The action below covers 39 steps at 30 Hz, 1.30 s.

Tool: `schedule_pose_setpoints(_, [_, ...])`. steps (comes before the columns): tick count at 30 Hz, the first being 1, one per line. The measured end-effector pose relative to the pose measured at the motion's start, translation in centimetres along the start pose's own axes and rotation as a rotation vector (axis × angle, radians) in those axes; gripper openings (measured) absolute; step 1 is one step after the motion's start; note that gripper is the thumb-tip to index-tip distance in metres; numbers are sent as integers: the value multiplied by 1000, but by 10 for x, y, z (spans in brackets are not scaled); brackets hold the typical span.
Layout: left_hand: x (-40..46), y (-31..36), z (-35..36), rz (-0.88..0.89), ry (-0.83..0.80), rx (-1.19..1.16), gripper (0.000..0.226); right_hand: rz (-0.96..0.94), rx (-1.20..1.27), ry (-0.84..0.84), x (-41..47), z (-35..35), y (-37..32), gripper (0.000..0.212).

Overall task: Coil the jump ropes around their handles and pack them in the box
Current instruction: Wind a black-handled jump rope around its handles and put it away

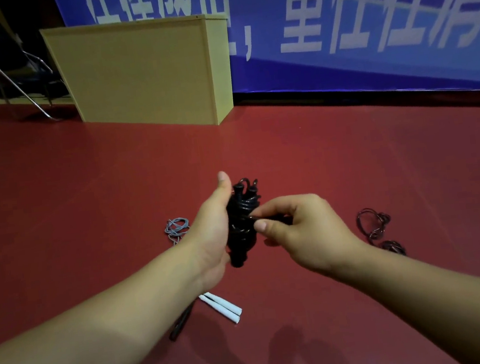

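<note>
A dark red floor (pixel 319 157) fills most of the view, smooth and faintly glossy, brighter toward the middle and dim at the edges. Along the far side hangs a blue banner (pixel 368 56) with large white characters, its lower edge meeting the floor. In front of it, to the left, stands a pale yellow wooden cabinet (pixel 142 73). Further left, in shadow, sits a black chair (pixel 9 58) on a bent metal frame

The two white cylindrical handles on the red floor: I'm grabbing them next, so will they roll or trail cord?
The two white cylindrical handles look smooth and round, so they may roll if nudged. The thin grey cord lies loosely looped, probably floppy; if attached, it would likely trail.
</note>
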State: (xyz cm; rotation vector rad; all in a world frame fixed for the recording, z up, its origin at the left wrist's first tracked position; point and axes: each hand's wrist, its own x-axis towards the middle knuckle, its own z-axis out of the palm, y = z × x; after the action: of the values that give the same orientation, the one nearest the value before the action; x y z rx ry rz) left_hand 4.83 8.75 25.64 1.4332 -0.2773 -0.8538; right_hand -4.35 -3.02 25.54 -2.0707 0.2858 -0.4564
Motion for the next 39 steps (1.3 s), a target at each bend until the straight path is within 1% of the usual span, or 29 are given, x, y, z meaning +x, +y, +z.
schedule_pose_setpoints(2, [-1,-1,-6,6,-37,-8,83,22,119,-139,0,-5,-3,21])
schedule_pose_setpoints(4, [-4,-2,-8,15,-92,-12,86,79,280,-236,0,-11,-7,23])
schedule_pose_setpoints(7, [-9,-2,-8,4,-181,-4,76,204,506,-337,1,-14,-9,23])
schedule_pose_setpoints(10, [-11,0,-10,-12,-182,56,78,292,608,-442,2,-13,-14,29])
schedule_pose_setpoints(12, [-11,0,-12,-4,-175,94,86,352,699,-494,4,-16,-19,33])
schedule_pose_setpoints(13, [-10,0,-13,4,-173,107,87,370,735,-517,5,-18,-22,30])
schedule_pose_setpoints(15, [-9,0,-14,8,-146,94,80,405,755,-551,6,-23,-27,18])
schedule_pose_setpoints(17, [-9,-1,-14,3,-128,67,76,448,667,-552,8,-26,-29,4])
schedule_pose_setpoints(18, [-9,-2,-15,0,-134,58,75,468,601,-545,8,-28,-29,3])
schedule_pose_setpoints(21, [-11,-2,-13,-9,-157,33,57,514,428,-531,9,-34,-28,16])
schedule_pose_setpoints(22, [-12,-2,-12,-15,-167,32,55,527,390,-532,9,-36,-28,19])
schedule_pose_setpoints(24, [-11,-1,-10,-31,-191,36,56,552,363,-531,10,-39,-28,22])
schedule_pose_setpoints(26, [-10,0,-8,-57,-195,14,59,591,409,-535,12,-43,-30,20])
schedule_pose_setpoints(29, [-7,1,-8,-64,-142,-42,63,644,610,-560,13,-47,-33,11])
schedule_pose_setpoints(31, [-6,0,-9,-58,-103,-55,64,663,705,-559,13,-49,-32,11])
schedule_pose_setpoints(33, [-6,-1,-9,-58,-78,-49,64,680,761,-514,12,-49,-31,13])
schedule_pose_setpoints(35, [-6,-2,-9,-61,-79,-32,68,667,776,-430,11,-50,-29,20])
schedule_pose_setpoints(39, [-4,-1,-10,-66,-105,-67,70,563,693,-312,9,-49,-30,23])
